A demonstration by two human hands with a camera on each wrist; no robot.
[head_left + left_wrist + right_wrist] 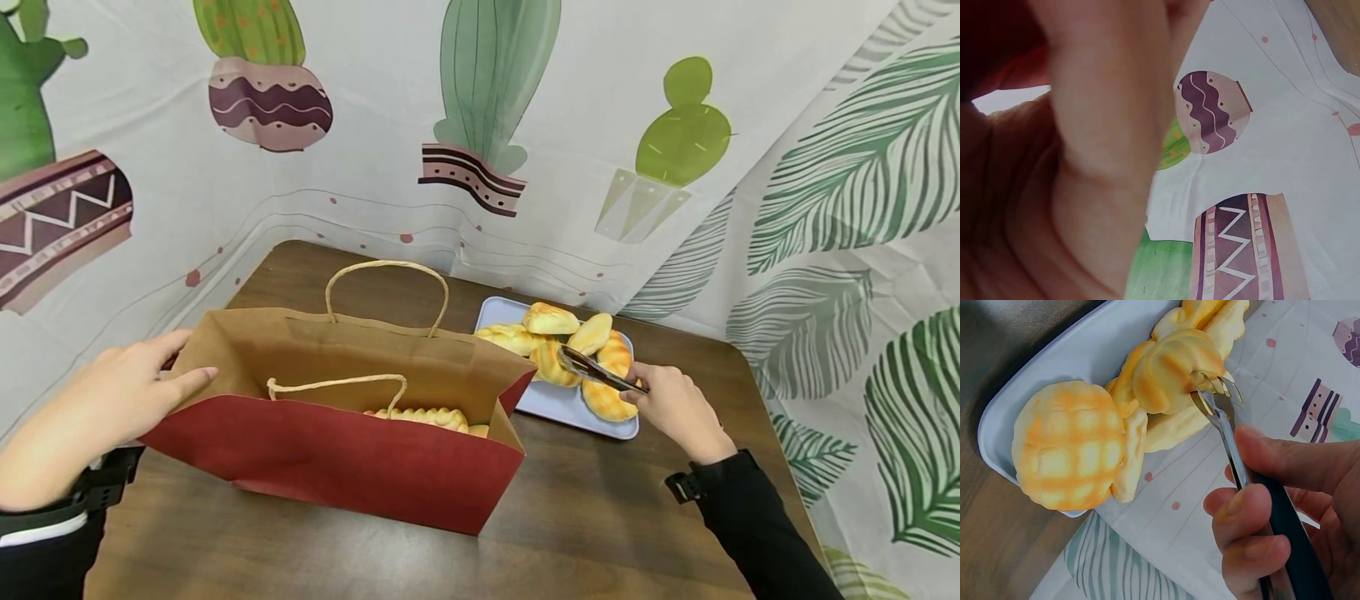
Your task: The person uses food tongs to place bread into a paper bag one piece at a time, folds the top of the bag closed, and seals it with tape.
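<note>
My left hand (112,396) grips the left edge of a red paper bag (337,458), with the thumb inside the rim. Close up in the left wrist view, the left hand (1104,150) hides most of the bag. Inside the bag a braided bread (431,417) shows partly. My right hand (678,408) holds metal tongs (1230,447) with dark handles. The tongs' tips are at a ridged bread roll (1172,372) on a pale blue tray (551,404); whether they pinch it I cannot tell. A grid-marked round bun (1069,447) lies near the tray's end.
Several other breads, among them a pale roll (591,334) and a small loaf (550,319), crowd the tray. The bag's twisted handles (386,264) stand up from its rim. Behind the brown wooden table (600,517) hangs a cactus-print cloth (375,192).
</note>
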